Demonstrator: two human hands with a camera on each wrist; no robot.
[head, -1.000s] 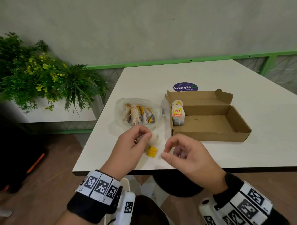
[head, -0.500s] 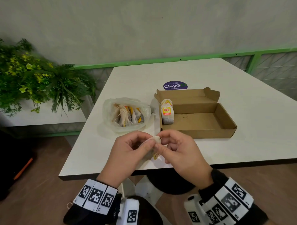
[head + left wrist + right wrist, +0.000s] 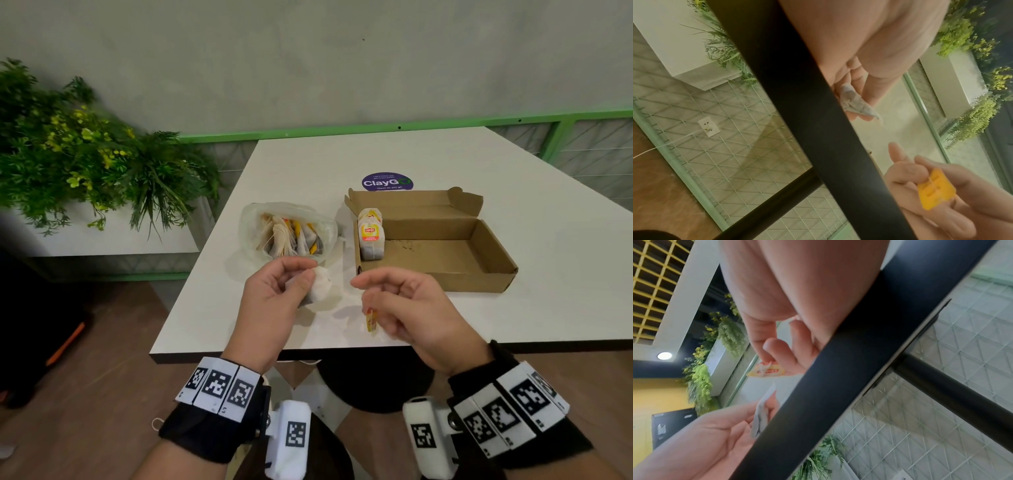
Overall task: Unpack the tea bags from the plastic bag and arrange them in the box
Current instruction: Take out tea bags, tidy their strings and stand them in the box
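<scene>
White tea bag (image 3: 320, 287) pinched in left hand (image 3: 274, 301); yellow tag (image 3: 371, 320) in right hand (image 3: 404, 308).

A black table edge (image 3: 818, 129) crosses both wrist views, hiding part of each hand. The left hand (image 3: 274, 294) covers much of the tea bag (image 3: 320, 289). The string between bag and yellow tag (image 3: 371, 322) is too thin to see. Print on the boxed tea bags (image 3: 370, 234) is unreadable.

1 plastic bag (image 3: 255, 222), 1 cardboard box (image 3: 493, 253), 1 table (image 3: 445, 154), 1 round sticker (image 3: 387, 182), 2 hands.
</scene>
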